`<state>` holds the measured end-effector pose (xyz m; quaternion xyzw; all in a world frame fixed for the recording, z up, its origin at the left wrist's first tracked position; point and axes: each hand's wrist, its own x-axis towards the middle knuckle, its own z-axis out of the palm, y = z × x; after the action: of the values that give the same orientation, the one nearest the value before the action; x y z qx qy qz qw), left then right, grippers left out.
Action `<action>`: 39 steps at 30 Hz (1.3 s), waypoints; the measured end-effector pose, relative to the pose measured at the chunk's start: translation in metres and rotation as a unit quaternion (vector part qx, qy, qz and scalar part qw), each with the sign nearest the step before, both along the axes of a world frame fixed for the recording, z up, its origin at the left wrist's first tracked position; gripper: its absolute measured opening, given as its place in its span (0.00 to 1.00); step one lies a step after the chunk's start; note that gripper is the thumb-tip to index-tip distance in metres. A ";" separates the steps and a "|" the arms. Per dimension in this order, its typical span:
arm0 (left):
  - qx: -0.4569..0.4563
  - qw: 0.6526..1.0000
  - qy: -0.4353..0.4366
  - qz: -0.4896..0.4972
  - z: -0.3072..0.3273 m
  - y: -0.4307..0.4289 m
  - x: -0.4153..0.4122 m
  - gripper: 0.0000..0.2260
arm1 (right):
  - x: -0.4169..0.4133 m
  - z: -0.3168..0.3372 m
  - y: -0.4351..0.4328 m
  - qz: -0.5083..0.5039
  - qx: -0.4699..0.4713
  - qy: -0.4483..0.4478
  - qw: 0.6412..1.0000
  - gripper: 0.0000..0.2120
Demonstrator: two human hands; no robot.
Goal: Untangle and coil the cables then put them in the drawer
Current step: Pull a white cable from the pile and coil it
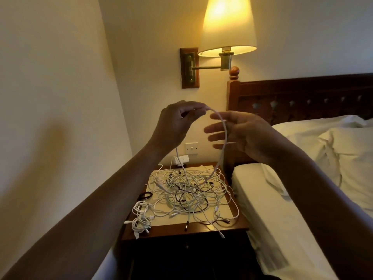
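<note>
Our left hand (173, 122) pinches a white cable (226, 134) between thumb and fingertips. Our right hand (242, 134), just beside it, has its fingers straight and spread, with the cable's loop crossing in front of them; we cannot tell whether the thumb pins it. The loop hangs below both hands into a tangle of cables (189, 190) on the pale top of a wooden nightstand (181, 229). Below our left forearm lie coiled white cables (141, 217) and a black coil (145, 195). Above the hands glows a wall lamp (227, 27); right of them stand a carved headboard (302, 93) and a white-sheeted bed (262, 209).
</note>
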<state>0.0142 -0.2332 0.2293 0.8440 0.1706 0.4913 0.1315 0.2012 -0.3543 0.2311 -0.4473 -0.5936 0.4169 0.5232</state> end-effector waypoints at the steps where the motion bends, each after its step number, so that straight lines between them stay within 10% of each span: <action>1: 0.022 0.999 0.021 0.024 -0.005 0.003 -0.002 0.10 | -0.002 0.002 -0.003 0.015 -0.017 0.067 0.998 0.21; 9: -0.091 0.978 0.155 0.107 -0.087 0.045 -0.035 0.04 | 0.032 -0.016 -0.014 -0.102 0.032 0.113 0.988 0.13; 16: -0.063 0.992 0.021 0.111 -0.075 0.040 -0.022 0.06 | 0.047 -0.084 -0.011 -0.126 -0.188 -0.279 0.933 0.16; 20: 0.076 0.993 0.076 0.045 -0.049 0.021 0.015 0.06 | 0.008 -0.077 0.005 -0.100 -0.074 -0.195 0.973 0.27; 25: 0.080 0.992 0.092 0.043 -0.060 0.029 0.017 0.10 | -0.025 -0.057 0.015 -0.165 0.065 -0.206 0.962 0.09; 31: -0.089 0.977 0.130 0.146 -0.125 0.064 -0.014 0.05 | 0.001 -0.056 -0.008 -0.172 0.131 -0.051 0.975 0.12; 39: -0.172 0.968 -0.018 0.181 -0.119 0.081 -0.011 0.05 | 0.039 -0.109 -0.015 -0.128 -0.149 -0.232 0.953 0.08</action>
<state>0.0035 -0.1526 0.1101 0.7546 0.4002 0.4856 0.1860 0.2399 -0.3691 0.1219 -0.6767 -0.5675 0.3153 0.3474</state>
